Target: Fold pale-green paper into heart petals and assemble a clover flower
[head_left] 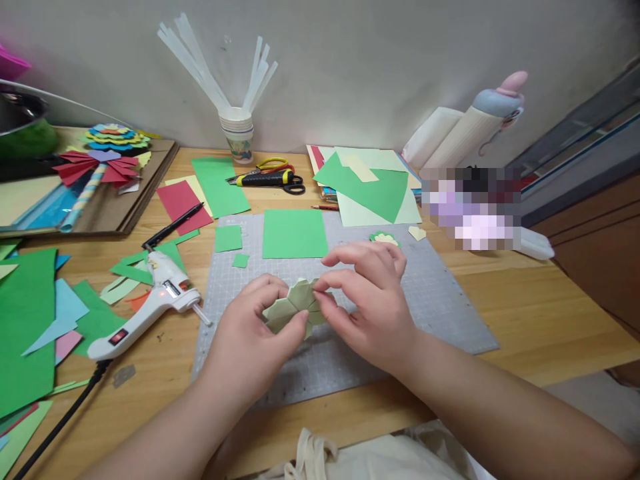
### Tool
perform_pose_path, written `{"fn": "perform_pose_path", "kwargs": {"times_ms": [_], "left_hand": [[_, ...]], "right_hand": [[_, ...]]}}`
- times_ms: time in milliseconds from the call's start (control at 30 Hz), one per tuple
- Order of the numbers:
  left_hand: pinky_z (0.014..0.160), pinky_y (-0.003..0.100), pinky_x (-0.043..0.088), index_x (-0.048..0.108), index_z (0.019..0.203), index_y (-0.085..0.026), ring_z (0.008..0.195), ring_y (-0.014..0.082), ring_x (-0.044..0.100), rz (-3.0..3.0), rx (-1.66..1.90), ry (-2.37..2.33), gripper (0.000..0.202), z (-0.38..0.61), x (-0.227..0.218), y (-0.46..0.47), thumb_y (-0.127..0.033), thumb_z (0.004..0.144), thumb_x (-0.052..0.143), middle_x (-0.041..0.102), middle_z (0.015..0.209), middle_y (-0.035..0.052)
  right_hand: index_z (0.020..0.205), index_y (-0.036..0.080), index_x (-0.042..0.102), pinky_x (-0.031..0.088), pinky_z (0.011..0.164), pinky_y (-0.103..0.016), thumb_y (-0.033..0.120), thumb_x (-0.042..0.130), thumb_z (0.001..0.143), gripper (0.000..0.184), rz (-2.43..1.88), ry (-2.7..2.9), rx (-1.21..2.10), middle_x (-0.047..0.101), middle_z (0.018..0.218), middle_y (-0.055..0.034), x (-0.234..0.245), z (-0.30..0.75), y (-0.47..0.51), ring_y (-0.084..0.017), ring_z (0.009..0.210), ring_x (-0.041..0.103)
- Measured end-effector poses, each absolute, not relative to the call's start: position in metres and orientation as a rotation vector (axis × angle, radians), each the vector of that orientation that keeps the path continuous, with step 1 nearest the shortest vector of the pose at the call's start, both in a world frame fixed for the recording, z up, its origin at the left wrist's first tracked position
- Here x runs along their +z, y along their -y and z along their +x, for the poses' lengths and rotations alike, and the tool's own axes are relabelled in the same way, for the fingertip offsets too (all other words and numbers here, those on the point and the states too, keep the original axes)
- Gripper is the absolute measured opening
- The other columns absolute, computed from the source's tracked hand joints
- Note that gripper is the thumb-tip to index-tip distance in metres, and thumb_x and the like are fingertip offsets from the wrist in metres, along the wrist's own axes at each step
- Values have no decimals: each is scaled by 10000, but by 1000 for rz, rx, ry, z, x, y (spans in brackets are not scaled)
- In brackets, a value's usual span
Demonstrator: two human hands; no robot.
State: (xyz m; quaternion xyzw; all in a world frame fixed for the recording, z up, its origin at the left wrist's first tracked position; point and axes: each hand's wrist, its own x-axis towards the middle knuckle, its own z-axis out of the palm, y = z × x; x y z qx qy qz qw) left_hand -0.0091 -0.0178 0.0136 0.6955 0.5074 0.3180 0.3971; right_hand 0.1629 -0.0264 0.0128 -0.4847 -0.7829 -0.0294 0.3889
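A pale green paper flower (300, 297) with creased petals is held just above the grey cutting mat (420, 313). My left hand (253, 333) grips its left side, the thumb pressed on the front. From the right, my right hand (373, 303) pinches the flower's edge between thumb and index finger, its other fingers curled loosely. Behind the hands lie a large green paper square (295, 233), a smaller green square (229, 238) and a tiny one (241, 261). Past my right hand, a green-and-cream scalloped paper piece (384, 238) is partly covered, with a cream paper heart (417, 233) beside it.
A white hot glue gun (155, 303) lies left of the mat, its black cord running toward the front edge. Paper scraps (60, 320) cover the far left. A utility knife (265, 179), scissors (294, 185) and paper cups (237, 137) with white sticks stand or lie at the back.
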Motion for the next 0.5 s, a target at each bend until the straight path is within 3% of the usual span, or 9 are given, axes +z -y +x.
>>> {"fn": "perform_pose_path", "kwargs": {"times_ms": [267,500], "left_hand": [[759,289,448,569,736,-217,870,181,573,1988,921,-1199,128,-9,12,21,-96,756,532,624,879,11],[790,302,461,566,741,-224,896,186,596,2034,898,-1165,141,-8,10,21,-92,766,525,653,898,14]], "right_hand": [[807,245,615,264,945,-452,190,614,838,64,-1262,1962,-8,647,1022,-20,12,158,30,-231,1026,568],[825,248,630,270,931,-438,198,607,846,59,-1281,1961,37,655,999,-23,12,156,31,-230,1010,576]]}}
